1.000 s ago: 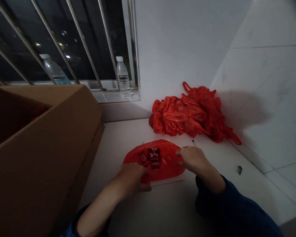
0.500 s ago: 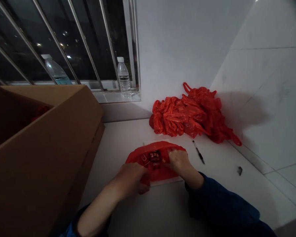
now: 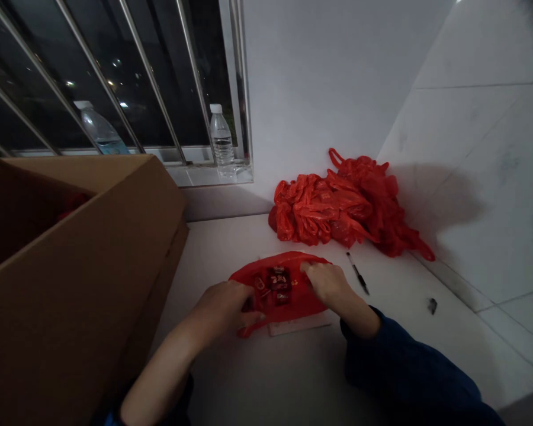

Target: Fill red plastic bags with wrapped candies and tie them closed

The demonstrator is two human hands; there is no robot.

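At nine o'clock on the bag (image 3: 299, 307), the left hand (image 3: 224, 305) is loosely parted, the right hand (image 3: 327, 283) curls at three, hold unclear, with packets (image 3: 279, 279) inside but the mouth ungathered.

Cardboard box (image 3: 98, 266) cut off at left; lettering (image 3: 279, 278) on packets (image 3: 282, 297) blurred; dark object (image 3: 432, 306) unidentifiable.

Smooth plastic bag (image 3: 301, 303), matt cardboard box (image 3: 93, 260)

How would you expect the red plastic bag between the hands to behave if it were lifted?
The red bag would probably flop, as its plastic looks thin and slack. The small packets inside look loose, so they might slide together.
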